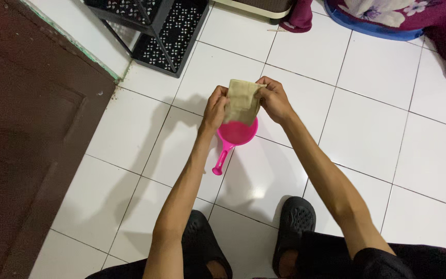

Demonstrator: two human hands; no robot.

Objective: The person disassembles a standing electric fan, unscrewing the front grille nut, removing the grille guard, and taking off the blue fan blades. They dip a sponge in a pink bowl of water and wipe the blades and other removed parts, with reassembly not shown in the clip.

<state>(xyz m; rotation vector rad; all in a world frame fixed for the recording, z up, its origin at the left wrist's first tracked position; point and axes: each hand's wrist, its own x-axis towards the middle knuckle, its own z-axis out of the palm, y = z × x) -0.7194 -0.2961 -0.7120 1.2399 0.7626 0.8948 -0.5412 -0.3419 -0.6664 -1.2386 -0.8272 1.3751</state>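
A beige cloth [241, 101] hangs folded between both my hands, above a pink plastic dipper [235, 136] that sits on the white tiled floor with its handle pointing toward me. My left hand [215, 107] grips the cloth's left edge. My right hand [273, 98] pinches its upper right corner. The cloth's lower end covers part of the dipper's far rim.
A dark brown door [21, 134] fills the left side. A black perforated rack [153, 26] stands at the far left. Purple flowered bedding [403, 18] lies at the far right. My feet in black slippers [295, 222] are at the bottom.
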